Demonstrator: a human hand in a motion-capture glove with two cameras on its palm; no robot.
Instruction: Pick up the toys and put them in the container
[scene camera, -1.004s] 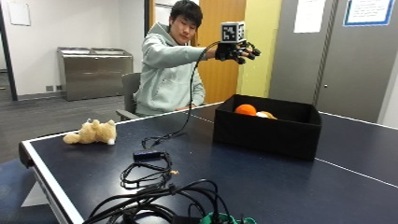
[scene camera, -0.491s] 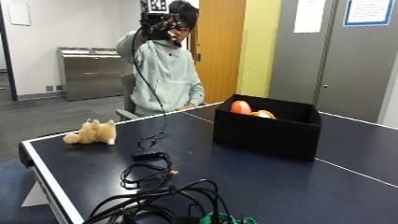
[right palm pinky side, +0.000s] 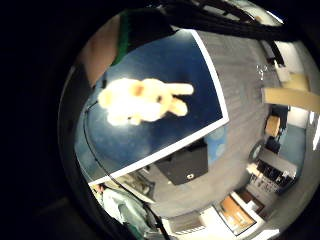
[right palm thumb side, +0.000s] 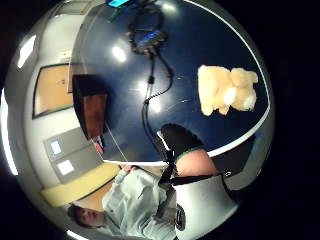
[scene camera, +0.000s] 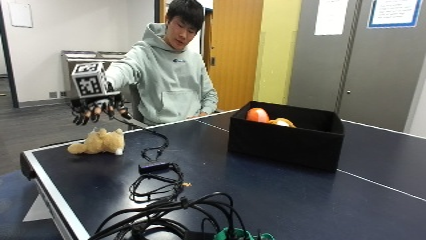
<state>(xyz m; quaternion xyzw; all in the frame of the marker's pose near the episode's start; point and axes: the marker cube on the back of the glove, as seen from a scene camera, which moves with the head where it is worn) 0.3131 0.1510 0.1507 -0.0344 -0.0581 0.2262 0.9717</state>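
A cream plush toy (scene camera: 98, 142) lies on the dark blue table (scene camera: 219, 180) near its far left corner. It also shows in the little finger side palm view as the plush toy (right palm pinky side: 142, 100) and in the thumb side palm view as the plush toy (right palm thumb side: 225, 90). My gloved right hand (scene camera: 96, 109) hovers just above it, fingers spread and pointing down, holding nothing. The black container (scene camera: 286, 134) stands at the right of the table with an orange toy (scene camera: 257, 114) and another toy (scene camera: 282, 121) inside.
A bundle of black cables (scene camera: 160, 200) and a small black box (scene camera: 154, 167) lie on the table's front half. The table's white-edged corner (scene camera: 30, 162) is close to the plush toy. A seated person's bare hand rests behind the table.
My hand has swung from above the container, across to the left, and come down over the plush toy.
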